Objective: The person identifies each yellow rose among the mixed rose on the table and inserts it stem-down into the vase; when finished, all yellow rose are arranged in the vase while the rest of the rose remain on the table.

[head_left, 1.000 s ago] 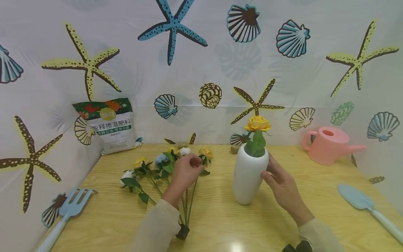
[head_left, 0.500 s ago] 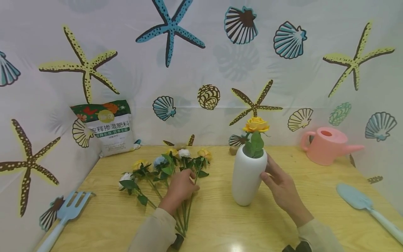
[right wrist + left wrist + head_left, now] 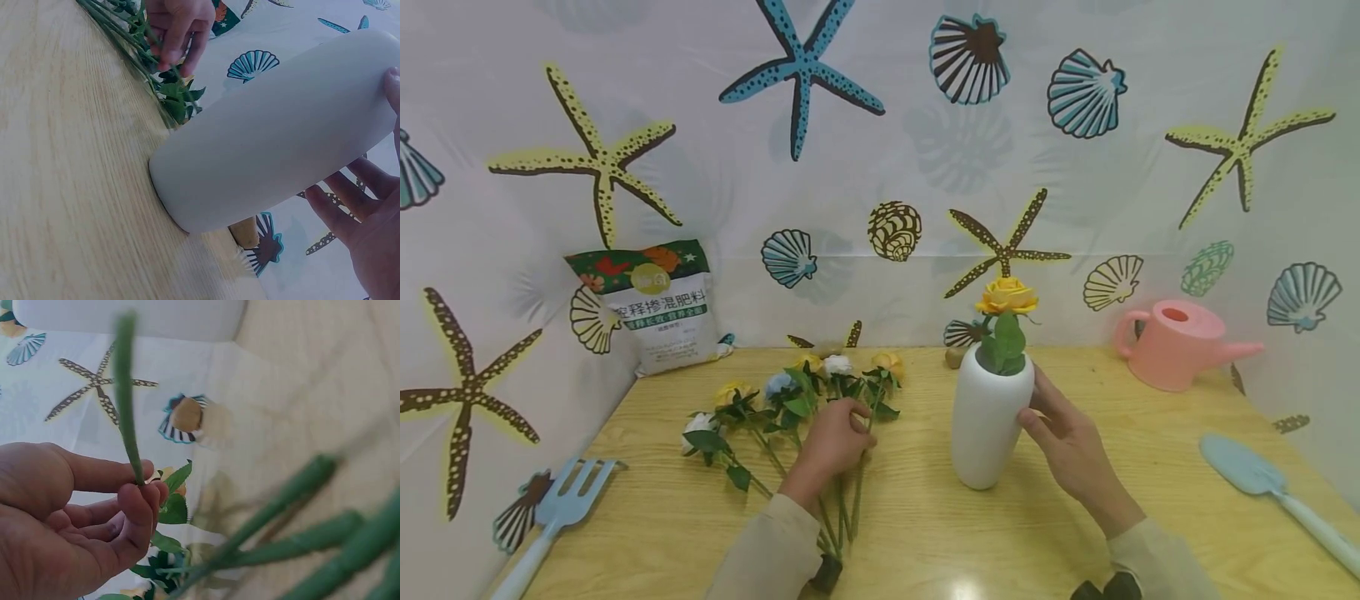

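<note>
In the head view my left hand (image 3: 833,437) pinches the green stem of a yellow-orange rose (image 3: 889,364), the rightmost in a loose spread of artificial flowers. The left wrist view shows that stem (image 3: 127,400) between thumb and fingertips, its lower end sticking out free. Other stems lie under the hand, by a small black piece (image 3: 826,573). My right hand (image 3: 1078,450) holds a white vase (image 3: 988,429) from the right side, thumb in front and fingers behind. The vase leans slightly; a single yellow rose (image 3: 1009,296) with green leaves stands in its mouth.
A fertilizer bag (image 3: 673,317) leans at the back left, a pale blue hand fork (image 3: 568,496) lies at the left edge. A pink watering can (image 3: 1176,346) stands back right, and a pale blue trowel (image 3: 1243,467) lies at the right. A brown stone (image 3: 954,357) sits behind the vase.
My left hand has come down and nearer, from above the flower heads to the rightmost rose's stem, which it now pinches and shifts slightly. The right hand and vase stay put.
</note>
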`<state>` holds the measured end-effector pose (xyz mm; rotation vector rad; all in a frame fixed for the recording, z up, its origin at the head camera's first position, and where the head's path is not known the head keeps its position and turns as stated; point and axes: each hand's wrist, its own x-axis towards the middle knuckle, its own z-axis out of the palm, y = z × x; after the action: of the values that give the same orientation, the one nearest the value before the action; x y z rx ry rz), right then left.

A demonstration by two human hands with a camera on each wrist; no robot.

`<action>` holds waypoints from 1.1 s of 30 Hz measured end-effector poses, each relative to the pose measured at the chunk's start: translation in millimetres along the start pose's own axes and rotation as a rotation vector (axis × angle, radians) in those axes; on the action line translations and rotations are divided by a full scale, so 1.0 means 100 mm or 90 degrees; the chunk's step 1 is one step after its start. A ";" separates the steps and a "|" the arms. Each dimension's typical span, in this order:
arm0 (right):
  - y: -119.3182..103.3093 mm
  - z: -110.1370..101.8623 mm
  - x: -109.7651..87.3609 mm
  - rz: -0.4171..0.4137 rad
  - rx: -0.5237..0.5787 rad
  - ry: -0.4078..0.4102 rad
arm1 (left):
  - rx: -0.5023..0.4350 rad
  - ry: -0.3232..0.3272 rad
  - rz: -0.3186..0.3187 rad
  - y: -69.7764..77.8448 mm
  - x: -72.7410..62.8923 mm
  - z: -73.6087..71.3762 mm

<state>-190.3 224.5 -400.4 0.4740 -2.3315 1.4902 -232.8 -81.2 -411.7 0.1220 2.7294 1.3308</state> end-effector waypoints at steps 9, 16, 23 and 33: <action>0.00 0.00 0.00 0.006 -0.005 -0.002 | -0.338 0.001 0.039 0.27 -0.05 -0.12; -0.01 0.00 -0.01 0.009 0.004 -0.004 | -0.551 0.064 0.081 0.47 -0.05 -0.14; -0.02 -0.01 0.00 0.010 -0.008 -0.005 | -0.725 0.157 0.166 0.74 -0.02 -0.12; -0.02 -0.01 0.00 0.010 -0.007 -0.004 | -0.777 0.225 0.302 1.21 0.01 -0.19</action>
<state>-189.4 224.3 -399.0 0.4601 -2.3520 1.4845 -233.1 -21.6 -304.5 0.4554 1.6058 3.0806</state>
